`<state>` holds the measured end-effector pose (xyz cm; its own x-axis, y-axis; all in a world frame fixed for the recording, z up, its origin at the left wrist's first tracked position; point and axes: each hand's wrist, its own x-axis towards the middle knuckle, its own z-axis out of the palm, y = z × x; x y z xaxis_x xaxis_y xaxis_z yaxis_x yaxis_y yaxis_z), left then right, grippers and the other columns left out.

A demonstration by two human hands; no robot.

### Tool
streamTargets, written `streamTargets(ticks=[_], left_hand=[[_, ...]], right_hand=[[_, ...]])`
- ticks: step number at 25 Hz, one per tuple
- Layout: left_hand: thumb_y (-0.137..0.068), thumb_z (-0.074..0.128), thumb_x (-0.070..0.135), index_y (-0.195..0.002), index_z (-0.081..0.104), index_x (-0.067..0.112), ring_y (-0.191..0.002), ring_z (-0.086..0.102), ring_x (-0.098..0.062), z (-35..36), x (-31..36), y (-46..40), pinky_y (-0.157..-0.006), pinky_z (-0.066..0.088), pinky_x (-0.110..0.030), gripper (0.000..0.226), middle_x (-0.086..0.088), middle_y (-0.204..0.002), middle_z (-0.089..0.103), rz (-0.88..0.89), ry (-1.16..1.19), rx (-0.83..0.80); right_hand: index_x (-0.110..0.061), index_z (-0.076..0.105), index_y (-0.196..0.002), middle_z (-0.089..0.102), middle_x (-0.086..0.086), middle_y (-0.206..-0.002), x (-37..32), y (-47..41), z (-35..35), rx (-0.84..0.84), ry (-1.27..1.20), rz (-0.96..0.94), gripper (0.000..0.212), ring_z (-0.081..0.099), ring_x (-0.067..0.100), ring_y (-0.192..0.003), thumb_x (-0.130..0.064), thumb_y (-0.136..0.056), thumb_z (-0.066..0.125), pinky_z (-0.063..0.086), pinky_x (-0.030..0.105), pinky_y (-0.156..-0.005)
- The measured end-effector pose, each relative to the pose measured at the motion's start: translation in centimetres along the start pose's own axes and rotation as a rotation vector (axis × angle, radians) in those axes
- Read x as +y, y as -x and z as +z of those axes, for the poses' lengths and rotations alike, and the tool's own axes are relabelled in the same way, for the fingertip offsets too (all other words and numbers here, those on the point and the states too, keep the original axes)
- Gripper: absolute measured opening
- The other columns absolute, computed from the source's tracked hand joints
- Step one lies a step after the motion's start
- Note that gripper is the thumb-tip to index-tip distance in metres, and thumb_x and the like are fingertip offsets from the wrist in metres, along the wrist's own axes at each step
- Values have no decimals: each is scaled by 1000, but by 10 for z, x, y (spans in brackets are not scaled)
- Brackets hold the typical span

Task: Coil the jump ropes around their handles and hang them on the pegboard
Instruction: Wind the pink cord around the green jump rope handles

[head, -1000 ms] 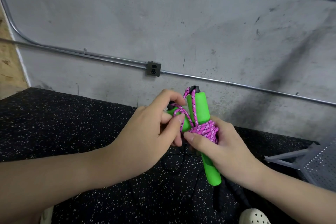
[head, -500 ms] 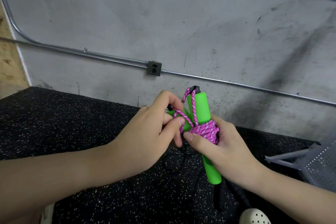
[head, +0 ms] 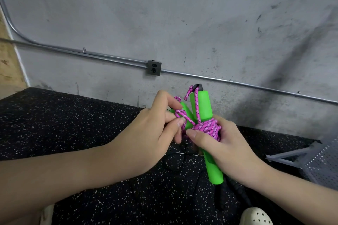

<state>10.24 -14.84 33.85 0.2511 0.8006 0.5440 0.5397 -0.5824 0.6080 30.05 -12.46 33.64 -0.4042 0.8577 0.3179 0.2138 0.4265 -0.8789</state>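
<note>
**Pink Rope Loop Drawn Out From Green Handles**

Pinched a small loop of pink rope (head: 180, 115) between thumb and forefinger of the left hand (head: 155, 133), fingers curled tight on the strand. Clamped the wound coil (head: 208, 128) against the green handles (head: 204, 106) with the right hand (head: 225, 144), thumb laid flat across the front of the windings, remaining fingers wrapped behind.

Pulled that loop further left and clear of the coil than half a second before, when strand and fingertip sat close against the windings. Exposed more of the shorter handle in the process, along with a knotted rope end above the left fingers. Kept the right-hand grip and the bundle's position essentially unaltered.

Read as the finishing tuck: nearly all rope already wound around the crossed handles, only a short tail left to secure. Hanging not yet begun.

Held the bundle in the air, well above the speckled black rubber floor (head: 73, 133). Lay below it a thin black cord (head: 175, 162) and, just under the longer handle's lower end, dark handles of what appeared to be another rope (head: 236, 188). Stood at far right a grey perforated panel (head: 321, 162), possibly the pegboard. Ran behind, along the concrete wall (head: 164, 14), a metal conduit (head: 91, 55) with an outlet box (head: 154, 67).
</note>
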Motion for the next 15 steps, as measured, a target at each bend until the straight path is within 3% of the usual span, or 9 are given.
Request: streamTargets(ticks=[4,7,10,13,15], left_hand=[[-102,57,31,-106,45,29,-57,58,-4,0,-4,0,-61,41,-16,13,11,-63,65,70,-84,92],[-95,62,41,-103,49,32,-63,52,-13,-1,-12,-1,-62,42,-19,18,8,-68,55,103,-94,157],[-91,64,51,-95,52,33,-71,47,-7,-5,-14,-4,-66,37,-15,22,15,-77,46,123,-164,166],[-86,72,47,-87,54,32,-82,50,-3,-11,-16,-8,-73,39,-12,24,21,-86,48,130,-83,85],[-82,78,43,-86,56,32,-83,53,-8,-17,-17,-11,-74,43,-17,25,18,-88,54,91,-3,-17]], right_hand=[[-33,72,-83,65,14,-68,-1,0,1,-20,-11,24,20,56,16,-63,-51,-74,71,46,30,-62],[-33,72,-81,69,5,-67,-1,0,-1,-33,-47,61,20,62,14,-63,-52,-72,72,48,26,-61],[-34,72,-80,69,5,-68,0,2,-2,-77,-67,100,19,63,14,-63,-51,-72,72,49,26,-60],[-32,73,-82,68,3,-72,-1,4,-4,-154,-118,138,17,63,17,-65,-47,-73,73,51,29,-60],[-28,73,-84,67,3,-76,-1,6,-5,-196,-153,170,20,64,20,-67,-45,-74,74,53,31,-61]])
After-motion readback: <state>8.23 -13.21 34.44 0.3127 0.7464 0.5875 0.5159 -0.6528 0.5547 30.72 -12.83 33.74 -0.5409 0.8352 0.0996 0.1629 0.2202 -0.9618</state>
